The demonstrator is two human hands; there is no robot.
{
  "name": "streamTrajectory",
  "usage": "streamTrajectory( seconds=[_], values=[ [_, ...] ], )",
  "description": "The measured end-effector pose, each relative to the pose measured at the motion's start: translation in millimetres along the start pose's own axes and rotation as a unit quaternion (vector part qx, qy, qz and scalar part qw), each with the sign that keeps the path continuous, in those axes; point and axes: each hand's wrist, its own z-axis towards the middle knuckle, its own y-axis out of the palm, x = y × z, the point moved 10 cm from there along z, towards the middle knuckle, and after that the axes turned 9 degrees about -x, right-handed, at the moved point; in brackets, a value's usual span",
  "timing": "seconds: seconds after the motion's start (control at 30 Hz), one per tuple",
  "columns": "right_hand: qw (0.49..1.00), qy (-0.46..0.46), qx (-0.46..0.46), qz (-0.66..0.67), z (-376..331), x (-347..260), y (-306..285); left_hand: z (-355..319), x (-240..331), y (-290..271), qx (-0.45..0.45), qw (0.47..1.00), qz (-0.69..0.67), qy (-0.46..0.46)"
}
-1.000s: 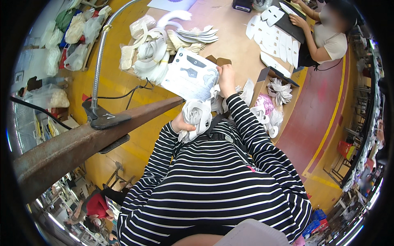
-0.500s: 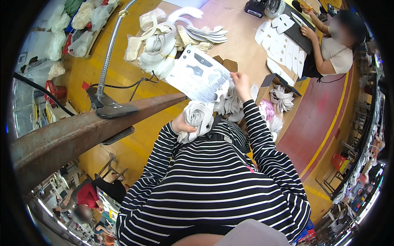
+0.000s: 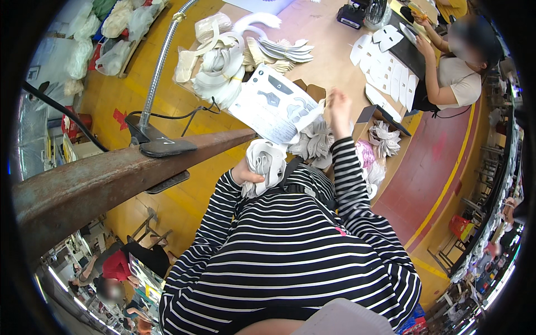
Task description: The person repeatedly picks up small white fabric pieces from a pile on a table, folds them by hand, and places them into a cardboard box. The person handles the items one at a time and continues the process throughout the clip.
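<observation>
My left hand [image 3: 243,173] is closed around a thick bundle of white cut pieces [image 3: 264,165], curved and fanned in loose loops, close to my striped shirt. Up and to the right, my right hand [image 3: 338,110] is smeared by motion, its fingers next to the right edge of a white printed sheet [image 3: 273,103]. Whether they grip that edge cannot be made out. The sheet shows pictures of dark and grey cut shapes. Just below my right hand sits a cluster of pale grey-white cut pieces [image 3: 314,139].
Stacked white strips [image 3: 220,70] and fanned bundles [image 3: 285,50] lie on the brown table [image 3: 318,70]. A rusty metal beam [image 3: 100,167] runs in from the left. At right, a co-worker [image 3: 455,78] handles pieces beside flat white cut-outs [image 3: 385,67]. An open box [image 3: 363,114] stands nearby.
My right hand has moved slightly right from the sheet's corner and blurred. The sheet's right edge looks lifted or curled toward it. My left hand still holds the bundle.
</observation>
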Motion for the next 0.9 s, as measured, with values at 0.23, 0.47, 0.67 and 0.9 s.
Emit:
streamTrajectory(
  seconds=[0.23, 0.47, 0.67, 0.9],
  values=[
    [0.96, 0.058, -0.209, -0.178, -38, -4, 103, 4, 2, -1, -0.008, 1.0, 0.002, 0.026],
    [0.909, 0.042, -0.352, -0.221, -61, 3, 136, -8, 0, -17, 0.035, 0.998, 0.05, 0.034],
    [0.904, 0.154, -0.393, -0.067, -78, 13, 134, -8, 1, -19, 0.027, 0.997, 0.043, 0.054],
    [0.84, 0.283, -0.274, 0.371, -80, 36, 120, -4, 2, -14, 0.015, 0.999, 0.034, 0.012]
  ],
)
